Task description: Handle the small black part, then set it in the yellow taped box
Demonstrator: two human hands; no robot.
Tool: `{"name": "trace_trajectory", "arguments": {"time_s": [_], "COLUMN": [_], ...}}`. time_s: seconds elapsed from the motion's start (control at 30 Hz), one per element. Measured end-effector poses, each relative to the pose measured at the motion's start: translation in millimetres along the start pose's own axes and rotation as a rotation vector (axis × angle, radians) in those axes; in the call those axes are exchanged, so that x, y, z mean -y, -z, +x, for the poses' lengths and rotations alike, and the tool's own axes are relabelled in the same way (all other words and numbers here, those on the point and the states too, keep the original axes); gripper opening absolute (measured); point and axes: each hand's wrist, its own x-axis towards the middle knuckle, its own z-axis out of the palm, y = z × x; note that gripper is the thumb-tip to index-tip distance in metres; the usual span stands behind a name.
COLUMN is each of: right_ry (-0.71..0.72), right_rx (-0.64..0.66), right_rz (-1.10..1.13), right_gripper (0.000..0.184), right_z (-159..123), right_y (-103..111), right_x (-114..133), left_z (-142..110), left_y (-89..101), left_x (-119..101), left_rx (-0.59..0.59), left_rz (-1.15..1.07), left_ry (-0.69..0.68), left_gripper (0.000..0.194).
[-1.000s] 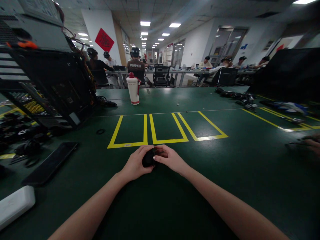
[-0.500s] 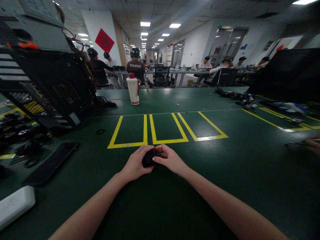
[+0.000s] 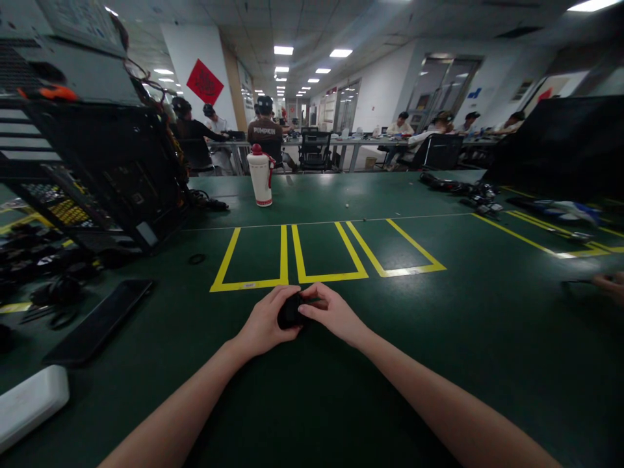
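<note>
Part [image 3: 289, 314], black and single, is sitting between the fingers of two hands; its shape is mostly hiding behind them, and whether it is touching the table [image 3: 297, 403] cannot be told. The left hand [image 3: 270, 320] is grasping it, fingers curling over its far side and thumb lying along its near side. The right hand [image 3: 336, 316] is pinching at its right side with thumb and bent fingers. Compared with half a second ago, both hands are keeping nearly the same grip, while the whole scene is showing slightly lower.

Three yellow frames [image 3: 331, 277] are lying just beyond the fingertips; the left one is bearing one small label [image 3: 249, 285], too small to read. One ring [image 3: 195, 263] is lying left of the fingers, and farther left are lying one black slab [image 3: 100, 322] and one white case [image 3: 36, 398]. One bottle [image 3: 262, 183] is standing upright well beyond the fingers. Far to their right, a co-worker's hand [image 3: 614, 286] is blurring at the edge, lower than before. Far ahead of the fingers, one seated person [image 3: 264, 132] is wearing a brown top reading "PUMPKIN".
</note>
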Motion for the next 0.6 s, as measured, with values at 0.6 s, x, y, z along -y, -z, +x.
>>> {"name": "trace_trajectory", "arguments": {"time_s": [0.6], "right_ry": [-0.036], "right_rx": [-0.054], "right_rz": [0.014], "right_gripper": [0.038], "right_z": [0.4], "right_y": [-2.6], "right_x": [-0.4], "left_z": [0.0], "left_y": [-2.8], "left_x": [2.7], "left_rx": [-0.008], "left_rz": [0.020], "left_ry": [0.014], "left_gripper": [0.060]}}
